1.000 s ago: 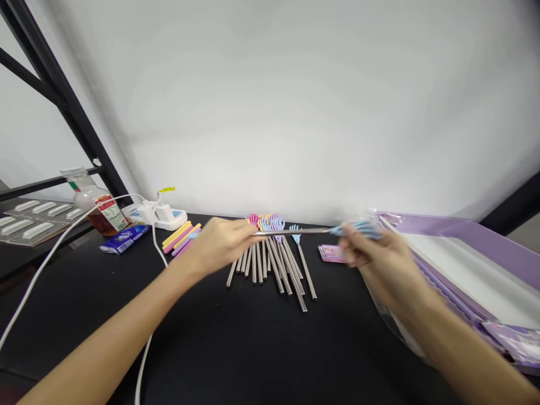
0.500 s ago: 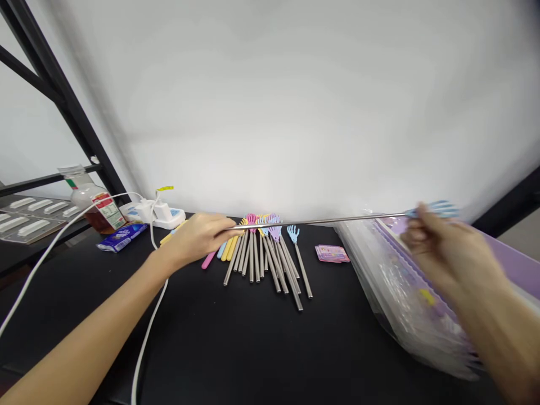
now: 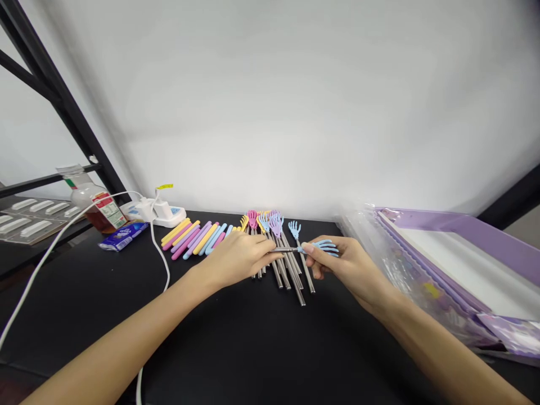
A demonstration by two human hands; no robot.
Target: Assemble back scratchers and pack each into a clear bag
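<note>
A telescopic back scratcher [image 3: 324,247] with a light blue claw head lies level between my two hands. My right hand [image 3: 350,261] pinches it where the claw meets the metal rod. Closed round the other end of the rod is my left hand [image 3: 240,256], which hides that tip. Behind and below them, several metal scratcher rods with pink, yellow, purple and blue claw heads [image 3: 276,225] are fanned out on the black table [image 3: 236,343]. To the left lies a row of coloured handle sleeves [image 3: 198,239], partly covered by my left hand.
On the right stands a purple box [image 3: 447,219] beside clear plastic bags [image 3: 405,281]. Leftward are a white power strip [image 3: 172,216] with a trailing cable [image 3: 145,332], a blue packet [image 3: 124,236] and a bottle [image 3: 95,205]. A white wall [image 3: 274,112] rises behind.
The long extended rod has become short as my hands came together. My right hand moved left from over the box, my left hand moved right and uncovered the coloured sleeves.
</note>
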